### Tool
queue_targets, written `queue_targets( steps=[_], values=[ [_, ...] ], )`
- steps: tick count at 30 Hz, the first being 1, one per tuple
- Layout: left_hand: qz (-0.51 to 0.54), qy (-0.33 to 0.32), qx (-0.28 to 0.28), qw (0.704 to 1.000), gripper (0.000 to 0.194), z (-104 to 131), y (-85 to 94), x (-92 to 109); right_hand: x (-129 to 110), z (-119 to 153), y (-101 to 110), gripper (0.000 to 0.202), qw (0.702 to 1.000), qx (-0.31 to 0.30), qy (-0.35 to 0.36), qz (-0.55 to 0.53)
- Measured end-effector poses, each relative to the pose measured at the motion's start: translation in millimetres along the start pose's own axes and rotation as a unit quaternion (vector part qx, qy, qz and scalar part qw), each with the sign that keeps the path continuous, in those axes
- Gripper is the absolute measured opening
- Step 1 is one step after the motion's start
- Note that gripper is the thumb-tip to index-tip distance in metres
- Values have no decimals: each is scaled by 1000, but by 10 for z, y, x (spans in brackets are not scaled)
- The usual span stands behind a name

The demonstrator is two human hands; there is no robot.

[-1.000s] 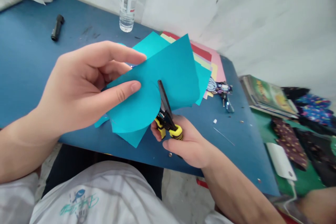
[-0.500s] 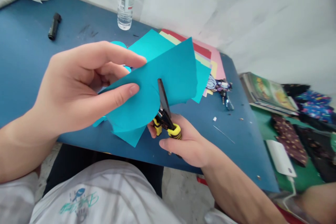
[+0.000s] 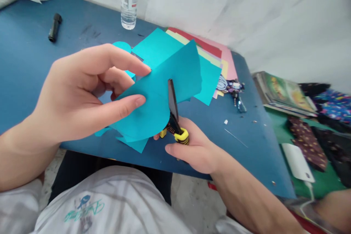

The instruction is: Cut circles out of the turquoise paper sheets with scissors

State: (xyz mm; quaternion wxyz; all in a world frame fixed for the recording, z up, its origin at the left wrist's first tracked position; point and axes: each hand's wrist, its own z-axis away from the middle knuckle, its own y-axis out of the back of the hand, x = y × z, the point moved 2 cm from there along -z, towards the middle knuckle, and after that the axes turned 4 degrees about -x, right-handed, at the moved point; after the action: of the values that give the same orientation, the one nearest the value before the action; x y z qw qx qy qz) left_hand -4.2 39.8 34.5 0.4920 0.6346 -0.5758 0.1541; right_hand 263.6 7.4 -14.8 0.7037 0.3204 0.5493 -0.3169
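One blue tabletop (image 3: 260, 153) spreads beneath everything, with a pile of books (image 3: 290, 95) past its right edge. Above it, the left hand (image 3: 74, 87) has its fingers clamped on a held turquoise sheet (image 3: 153, 106), while the right hand's (image 3: 196, 150) fingers are closed around the handles of yellow-and-black scissors (image 3: 173, 102). That sheet lies between the blades, hiding most of the far one, and also covers part of a flat turquoise sheet (image 3: 153, 47). Coloured papers (image 3: 214, 49) fan out behind, near the wall; a clear bottle (image 3: 128, 5) stands to their left, a black cylinder (image 3: 55, 27) lies farther left, and trinkets (image 3: 236, 86) lie right of the papers. The left hand partly blocks a round turquoise piece (image 3: 122, 46). Compared with a second ago, the held sheet's right side reaches less far right, and more of both the flat sheet and the round piece shows.
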Motion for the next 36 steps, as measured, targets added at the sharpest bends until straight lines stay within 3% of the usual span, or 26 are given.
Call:
queue_targets(
  steps=[7,17,36],
  values=[
    [-70,3,1,998,39,20,-7,29,1,8,9,25,1000,-4,4,-4],
    [-27,21,21,999,28,22,13,54,49,-15,52,29,1000,-15,9,14],
    [-47,16,21,999,30,60,-4,28,56,-27,56,24,1000,-21,-1,14]
  ],
)
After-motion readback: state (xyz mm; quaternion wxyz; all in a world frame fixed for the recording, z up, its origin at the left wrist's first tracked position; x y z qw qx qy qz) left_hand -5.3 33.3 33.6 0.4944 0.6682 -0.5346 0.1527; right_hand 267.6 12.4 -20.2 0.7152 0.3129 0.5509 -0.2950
